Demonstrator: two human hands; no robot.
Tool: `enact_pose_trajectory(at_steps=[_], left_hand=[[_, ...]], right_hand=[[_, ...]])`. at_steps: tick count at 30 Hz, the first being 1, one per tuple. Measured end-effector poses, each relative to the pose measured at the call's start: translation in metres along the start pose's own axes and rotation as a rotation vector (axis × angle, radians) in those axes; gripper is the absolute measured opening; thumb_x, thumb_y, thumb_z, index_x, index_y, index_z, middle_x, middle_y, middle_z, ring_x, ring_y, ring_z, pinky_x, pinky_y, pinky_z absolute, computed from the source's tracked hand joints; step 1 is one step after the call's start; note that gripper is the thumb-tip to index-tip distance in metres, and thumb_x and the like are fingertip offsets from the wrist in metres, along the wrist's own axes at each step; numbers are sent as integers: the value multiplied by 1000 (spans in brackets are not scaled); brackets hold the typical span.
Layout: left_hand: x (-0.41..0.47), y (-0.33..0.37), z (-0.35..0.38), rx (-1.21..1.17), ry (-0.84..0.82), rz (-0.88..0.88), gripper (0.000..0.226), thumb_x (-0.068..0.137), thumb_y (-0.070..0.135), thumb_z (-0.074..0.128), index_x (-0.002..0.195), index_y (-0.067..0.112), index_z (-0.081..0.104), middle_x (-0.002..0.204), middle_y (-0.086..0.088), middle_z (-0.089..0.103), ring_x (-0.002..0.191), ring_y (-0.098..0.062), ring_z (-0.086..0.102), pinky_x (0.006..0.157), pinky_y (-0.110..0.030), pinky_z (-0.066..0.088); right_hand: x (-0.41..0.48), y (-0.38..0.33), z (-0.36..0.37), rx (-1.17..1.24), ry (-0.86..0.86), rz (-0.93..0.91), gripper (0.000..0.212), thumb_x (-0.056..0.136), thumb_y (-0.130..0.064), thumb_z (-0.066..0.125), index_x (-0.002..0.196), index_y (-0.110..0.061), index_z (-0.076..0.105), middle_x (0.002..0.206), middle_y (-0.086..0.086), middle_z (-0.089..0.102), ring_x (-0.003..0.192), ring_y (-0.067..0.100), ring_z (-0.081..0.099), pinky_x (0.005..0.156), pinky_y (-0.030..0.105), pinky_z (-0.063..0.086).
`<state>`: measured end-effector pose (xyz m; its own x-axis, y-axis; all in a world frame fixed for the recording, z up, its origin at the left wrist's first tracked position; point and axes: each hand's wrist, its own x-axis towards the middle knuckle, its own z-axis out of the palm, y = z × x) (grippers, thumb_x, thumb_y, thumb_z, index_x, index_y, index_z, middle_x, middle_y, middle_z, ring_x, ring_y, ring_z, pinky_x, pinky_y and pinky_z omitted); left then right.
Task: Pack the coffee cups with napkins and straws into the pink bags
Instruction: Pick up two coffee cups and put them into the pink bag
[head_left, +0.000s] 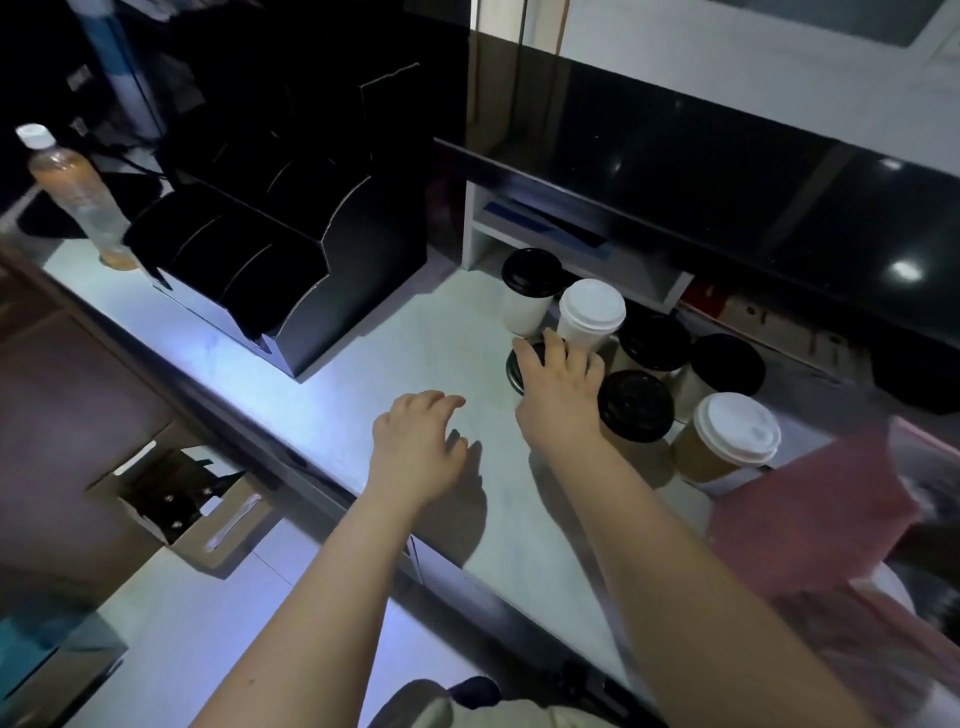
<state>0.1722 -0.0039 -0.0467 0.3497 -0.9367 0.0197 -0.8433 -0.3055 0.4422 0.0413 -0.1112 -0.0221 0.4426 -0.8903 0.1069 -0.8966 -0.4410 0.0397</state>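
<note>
Several paper coffee cups stand grouped on the pale counter (395, 353), some with black lids, some with white. My right hand (558, 387) lies over the black lid of the nearest cup (515, 366), its fingers curled over the lid's top and rim. Beside it stand a white-lidded white cup (589, 314), a black-lidded cup (635, 405) and a brown cup with a white lid (730, 436). My left hand (418, 449) hovers over the bare counter, fingers loosely curled, holding nothing. A pink bag (810, 509) lies at the right, blurred.
A black cardboard organiser (291, 260) stands at the back left, with a plastic bottle (78, 197) beside it. A white shelf unit (571, 244) sits under a dark ledge behind the cups. An open cardboard box (182, 504) rests on the floor below the counter edge.
</note>
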Motion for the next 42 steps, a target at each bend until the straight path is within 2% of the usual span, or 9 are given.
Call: enact_pose_trajectory(at_steps=[7,13,16,19,22,28,32,37,42], left_hand=[[10,0,-18,-40,33,5,48,87,30,61,135,26,54,139,2,52,131,-24,39,102,-40,33],[18,18,-52,-54,149,80,52,85,28,65,136,23,53,136,2,54,129,-25,40,102,-40,33],[22,46,-76,-87,243,174,53,83,28,67,134,23,54,134,4,56,128,-24,41,100,-37,33],[26,84,-97,-132,350,310,52,81,28,69,131,27,56,129,9,58,123,-20,42,91,-29,28],[30,131,-107,-175,353,456,51,80,27,69,130,26,58,127,8,60,120,-21,48,93,-30,34],[26,233,-93,-259,230,670,50,82,24,69,131,22,59,129,3,60,123,-24,48,101,-41,41],[11,284,-76,-338,143,786,46,85,26,67,130,26,58,130,8,58,124,-17,45,102,-35,39],[-20,318,-50,-532,-219,906,35,85,30,73,118,35,62,114,21,55,107,1,53,91,-23,46],[-46,337,-20,-363,-465,967,27,84,27,73,109,35,68,103,21,60,99,-3,59,79,-22,49]], right_hand=[[10,5,-8,102,-41,-110,73,80,-15,69,143,-20,31,143,10,25,125,33,31,105,38,32],[-14,9,-48,316,69,-99,74,77,-17,70,141,-22,34,144,8,22,127,27,20,108,40,26],[-28,21,-87,420,188,-66,75,75,-20,73,140,-23,36,150,7,21,131,23,14,111,42,22],[-46,50,-130,408,306,-2,77,72,-23,75,140,-25,39,147,4,30,129,25,21,109,44,24],[-68,92,-165,409,332,82,79,73,-24,77,142,-27,38,147,0,30,129,23,20,110,44,25],[-125,173,-205,430,412,281,81,75,-28,78,143,-35,34,147,-8,26,133,14,15,113,45,26],[-177,217,-218,377,475,420,81,77,-30,75,144,-39,31,147,-12,25,135,14,15,109,41,28],[-240,252,-230,384,483,486,75,76,-33,69,142,-45,34,144,-18,32,131,8,21,103,31,25],[-272,265,-224,326,315,500,76,72,-32,75,138,-42,40,137,-17,37,116,2,22,97,28,27]])
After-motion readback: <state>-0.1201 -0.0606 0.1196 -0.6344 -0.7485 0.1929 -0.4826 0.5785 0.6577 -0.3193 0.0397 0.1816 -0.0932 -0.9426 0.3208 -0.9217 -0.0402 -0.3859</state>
